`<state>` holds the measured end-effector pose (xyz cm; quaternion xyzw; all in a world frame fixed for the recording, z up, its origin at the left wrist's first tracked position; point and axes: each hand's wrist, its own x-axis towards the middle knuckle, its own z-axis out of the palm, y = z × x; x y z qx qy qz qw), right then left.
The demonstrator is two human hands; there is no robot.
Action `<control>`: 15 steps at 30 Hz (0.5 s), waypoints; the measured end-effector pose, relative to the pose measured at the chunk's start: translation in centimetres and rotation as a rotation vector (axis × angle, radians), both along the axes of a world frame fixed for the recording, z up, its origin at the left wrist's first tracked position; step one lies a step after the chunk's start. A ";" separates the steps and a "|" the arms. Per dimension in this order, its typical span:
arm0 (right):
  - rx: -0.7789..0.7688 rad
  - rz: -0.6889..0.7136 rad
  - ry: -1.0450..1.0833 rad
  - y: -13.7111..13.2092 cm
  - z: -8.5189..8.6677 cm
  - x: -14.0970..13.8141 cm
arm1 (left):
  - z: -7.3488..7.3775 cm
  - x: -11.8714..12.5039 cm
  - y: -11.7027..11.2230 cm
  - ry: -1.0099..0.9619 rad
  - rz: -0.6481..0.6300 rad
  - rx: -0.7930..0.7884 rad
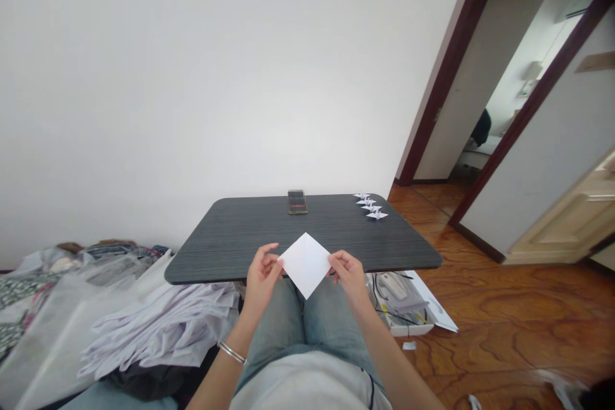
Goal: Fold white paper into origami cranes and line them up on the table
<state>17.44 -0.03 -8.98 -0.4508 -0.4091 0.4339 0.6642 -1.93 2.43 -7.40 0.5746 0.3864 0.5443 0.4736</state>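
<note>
A white square sheet of paper (305, 265) is held up like a diamond, over the near edge of a dark table (250, 224) and above my lap. My left hand (263, 271) pinches its left corner between thumb and fingers. On the opposite corner, my right hand (348, 272) grips the paper in the same way. Several white folded paper cranes (377, 215) stand in a row near the table's back right corner.
A phone (297, 202) leans at the table's back edge, near the wall. Piled clothes (163, 327) lie left of the table. A white box (408, 328) with cables and papers sits on the wooden floor at the right, beneath the tabletop. A doorway stands beyond.
</note>
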 end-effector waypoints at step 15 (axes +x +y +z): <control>-0.028 0.064 0.002 0.0 -0.3 0.3 | 0.2 -1.4 0.4 0.352 -0.138 0.239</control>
